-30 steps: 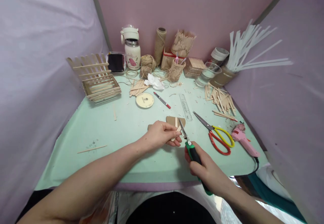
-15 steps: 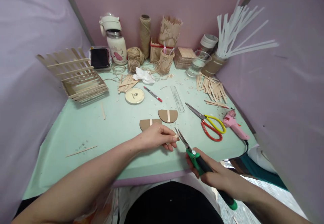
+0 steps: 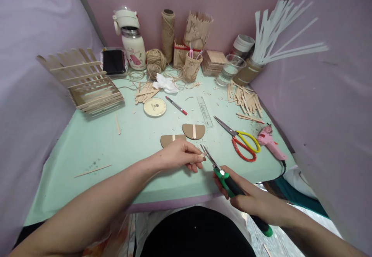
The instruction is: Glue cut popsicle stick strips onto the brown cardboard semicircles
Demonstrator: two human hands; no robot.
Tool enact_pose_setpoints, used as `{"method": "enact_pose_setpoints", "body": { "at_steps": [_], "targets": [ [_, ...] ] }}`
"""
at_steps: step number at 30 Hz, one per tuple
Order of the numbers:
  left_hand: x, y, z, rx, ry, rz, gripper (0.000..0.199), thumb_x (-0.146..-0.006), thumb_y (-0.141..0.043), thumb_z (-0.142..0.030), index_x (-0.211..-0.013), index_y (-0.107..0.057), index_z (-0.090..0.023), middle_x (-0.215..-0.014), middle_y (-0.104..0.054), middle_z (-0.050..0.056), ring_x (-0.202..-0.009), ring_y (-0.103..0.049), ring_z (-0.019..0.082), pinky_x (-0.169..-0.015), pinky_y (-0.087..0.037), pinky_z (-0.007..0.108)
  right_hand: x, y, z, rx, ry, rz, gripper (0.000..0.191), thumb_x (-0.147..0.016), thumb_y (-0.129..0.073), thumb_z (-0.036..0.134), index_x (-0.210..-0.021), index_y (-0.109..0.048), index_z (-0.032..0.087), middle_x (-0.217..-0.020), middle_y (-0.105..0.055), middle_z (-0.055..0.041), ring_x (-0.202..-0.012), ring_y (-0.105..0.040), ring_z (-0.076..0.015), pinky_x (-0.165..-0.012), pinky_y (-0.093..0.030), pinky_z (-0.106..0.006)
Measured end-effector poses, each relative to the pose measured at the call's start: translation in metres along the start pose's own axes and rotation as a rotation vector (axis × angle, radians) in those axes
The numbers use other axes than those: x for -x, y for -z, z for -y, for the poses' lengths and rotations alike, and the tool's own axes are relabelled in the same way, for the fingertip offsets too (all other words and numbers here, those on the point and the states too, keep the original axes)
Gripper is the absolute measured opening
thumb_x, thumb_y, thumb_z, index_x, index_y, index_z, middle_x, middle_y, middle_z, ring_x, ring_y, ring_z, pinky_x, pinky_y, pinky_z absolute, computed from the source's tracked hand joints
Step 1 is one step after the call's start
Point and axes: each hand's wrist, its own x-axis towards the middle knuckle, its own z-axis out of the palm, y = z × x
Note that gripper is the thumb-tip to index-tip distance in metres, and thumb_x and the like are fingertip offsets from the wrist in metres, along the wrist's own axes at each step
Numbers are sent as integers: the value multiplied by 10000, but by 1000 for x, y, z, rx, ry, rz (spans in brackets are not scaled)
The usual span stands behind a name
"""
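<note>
Between the thumb and fingers of my left hand (image 3: 186,156) is a short piece of wooden stick (image 3: 202,155), its tip poking out to the right. My right hand (image 3: 247,199) is wrapped round the green and black handles of a pair of pruning shears (image 3: 222,172). The narrow metal blades are slightly apart and close by the stick's tip; whether they touch it I cannot tell. Just beyond my left hand lie two brown half-round cardboard pieces, one cardboard piece (image 3: 188,132) in full view and another cardboard piece (image 3: 166,141) partly hidden by the hand. Each carries a pale strip.
Red-and-yellow scissors (image 3: 244,144) and a pink glue gun (image 3: 271,142) lie at right. Behind are a ruler (image 3: 205,111), a pen (image 3: 176,105), a round lid (image 3: 155,107), stick piles (image 3: 247,100) and a water cup (image 3: 229,71). A slatted stick frame (image 3: 95,94) stands at left.
The view has tilted slightly. Both hands keep nearly the same pose, with the shears' blades still beside the stick piece.
</note>
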Motion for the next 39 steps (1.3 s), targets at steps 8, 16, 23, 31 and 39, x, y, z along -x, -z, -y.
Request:
{"method": "enact_pose_setpoints", "body": {
  "at_steps": [8, 16, 23, 31, 39],
  "targets": [
    [-1, 0, -1, 8, 10, 5, 199, -771, -740, -327, -782, -728, -129, -725, -731, 45, -589, -653, 105, -627, -549, 253, -1, 1, -2, 23, -36, -47, 576, -718, -544, 246, -1293, -509, 264, -999, -603, -21, -945, -562, -243, -930, -444, -414],
    [-2, 2, 2, 37, 3, 35, 261, -730, -774, -390, -772, -726, -136, -728, -730, 43, -592, -646, 108, -627, -539, 259, -2, 0, -6, 27, -42, -51, 640, -721, -545, 251, -1356, -459, 258, -1018, -610, -28, -978, -556, -257, -932, -442, -440],
    [1, -1, -2, -8, 19, 16, 197, -772, -733, -334, -756, -733, -138, -696, -714, 29, -558, -602, 77, -541, -435, 206, -4, -3, 2, 91, 35, -21, 444, -710, -516, 197, -1153, -493, 227, -880, -527, -6, -783, -483, -179, -718, -459, -313],
    [4, -3, -6, -34, 54, 23, 175, -798, -705, -303, -780, -742, -133, -690, -702, 29, -562, -595, 78, -543, -415, 208, -4, -8, -1, 52, 17, -39, 193, -698, -497, 185, -880, -450, 228, -756, -432, 34, -677, -385, -138, -611, -374, -265],
    [-1, -1, 1, 19, -19, -38, 270, -781, -744, -384, -831, -727, -120, -798, -741, 79, -651, -664, 121, -634, -532, 255, -9, -6, -12, -132, 59, -141, 241, -734, -534, 267, -968, -492, 228, -843, -486, 6, -785, -462, -171, -713, -417, -308]
  ]
}}
